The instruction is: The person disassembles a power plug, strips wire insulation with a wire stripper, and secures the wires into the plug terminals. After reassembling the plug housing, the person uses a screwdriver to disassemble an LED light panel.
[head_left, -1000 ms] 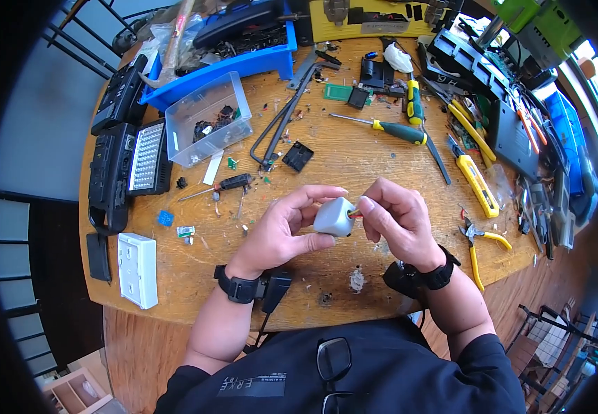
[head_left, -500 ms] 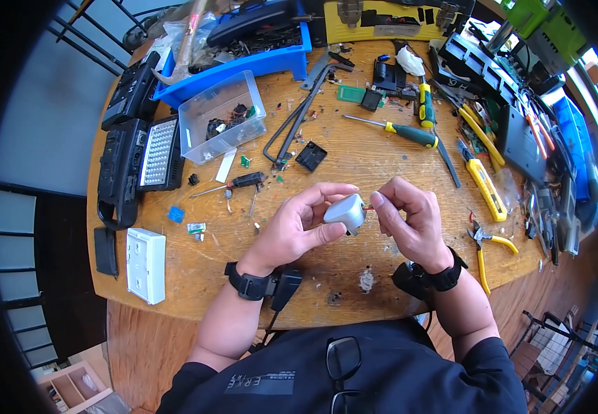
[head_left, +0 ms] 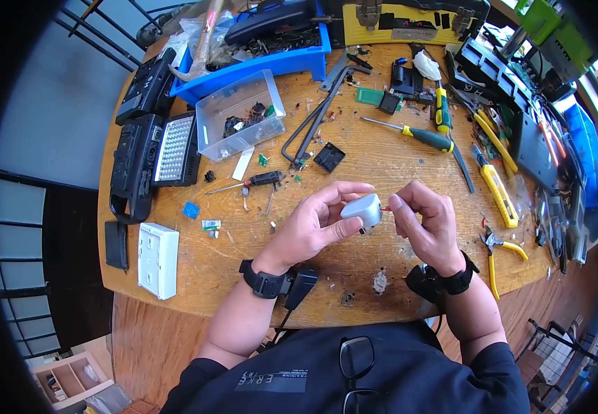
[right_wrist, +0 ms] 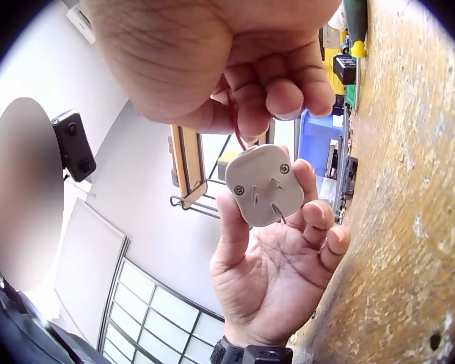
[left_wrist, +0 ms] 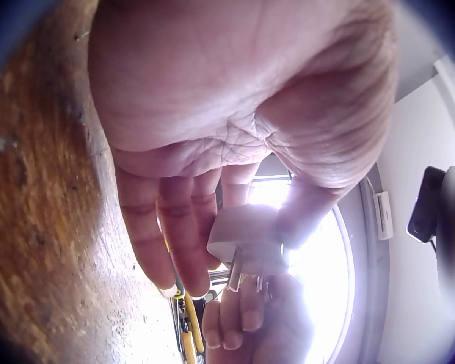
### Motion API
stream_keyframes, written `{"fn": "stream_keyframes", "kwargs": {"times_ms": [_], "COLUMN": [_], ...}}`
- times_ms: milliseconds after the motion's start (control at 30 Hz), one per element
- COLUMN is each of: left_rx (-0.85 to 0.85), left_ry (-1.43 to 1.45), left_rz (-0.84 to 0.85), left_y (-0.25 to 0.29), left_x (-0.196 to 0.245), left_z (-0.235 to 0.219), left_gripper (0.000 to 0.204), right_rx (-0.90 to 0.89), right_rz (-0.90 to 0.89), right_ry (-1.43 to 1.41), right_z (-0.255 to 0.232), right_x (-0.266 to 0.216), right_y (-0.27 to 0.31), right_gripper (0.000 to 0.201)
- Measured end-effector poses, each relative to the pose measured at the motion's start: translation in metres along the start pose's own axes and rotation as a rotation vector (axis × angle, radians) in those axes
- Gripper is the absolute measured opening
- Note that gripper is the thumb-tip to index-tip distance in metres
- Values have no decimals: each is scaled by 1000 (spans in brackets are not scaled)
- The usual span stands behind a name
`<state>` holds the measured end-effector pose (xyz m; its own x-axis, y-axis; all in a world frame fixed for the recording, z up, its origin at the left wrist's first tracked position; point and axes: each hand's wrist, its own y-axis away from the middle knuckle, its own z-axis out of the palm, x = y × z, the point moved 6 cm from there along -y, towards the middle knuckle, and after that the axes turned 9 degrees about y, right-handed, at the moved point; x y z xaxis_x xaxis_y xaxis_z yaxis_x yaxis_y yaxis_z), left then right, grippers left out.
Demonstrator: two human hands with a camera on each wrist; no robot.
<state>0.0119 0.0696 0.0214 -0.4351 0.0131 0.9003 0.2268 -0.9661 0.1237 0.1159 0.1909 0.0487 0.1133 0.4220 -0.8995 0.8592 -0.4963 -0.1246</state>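
Observation:
A white plug-shaped block (head_left: 361, 210) is pinched between thumb and fingers of the left hand (head_left: 317, 224), above the table. Its face with several metal prongs and two screws shows in the right wrist view, where the block (right_wrist: 264, 186) stands between the left hand's (right_wrist: 271, 284) thumb and fingers. The right hand (head_left: 428, 224) pinches a thin red wire (right_wrist: 239, 129) that runs to the block's edge. In the left wrist view, prongs stick out from the block (left_wrist: 246, 231).
A clear bin (head_left: 237, 124) and blue tray (head_left: 257, 71) stand at the back left, a white box (head_left: 158, 261) at the left. Screwdrivers, a yellow cutter (head_left: 498, 196) and yellow-handled pliers (head_left: 493, 243) lie to the right. Small scraps dot the wooden table (head_left: 326, 290).
The block has turned in the left hand, and the right hand has drawn slightly away from it, with the red wire between. The head view has shifted, moving the whole scene rightward.

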Motion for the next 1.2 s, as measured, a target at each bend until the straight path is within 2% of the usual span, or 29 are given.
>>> {"fn": "stream_keyframes", "kwargs": {"times_ms": [600, 767, 1200], "left_rx": [29, 118, 111], "left_ry": [34, 47, 47], "left_rz": [18, -8, -25], "left_y": [-2, -2, -2], "left_x": [-3, -2, -4], "left_z": [-3, -5, -7], "left_gripper": [49, 44, 43], "right_rx": [-1, -16, -43], "right_rz": [-35, -42, -55], "right_ry": [50, 109, 98], "right_z": [1, 5, 5], "right_x": [3, 3, 7], "right_y": [-3, -6, -6], "right_gripper": [13, 13, 14]}}
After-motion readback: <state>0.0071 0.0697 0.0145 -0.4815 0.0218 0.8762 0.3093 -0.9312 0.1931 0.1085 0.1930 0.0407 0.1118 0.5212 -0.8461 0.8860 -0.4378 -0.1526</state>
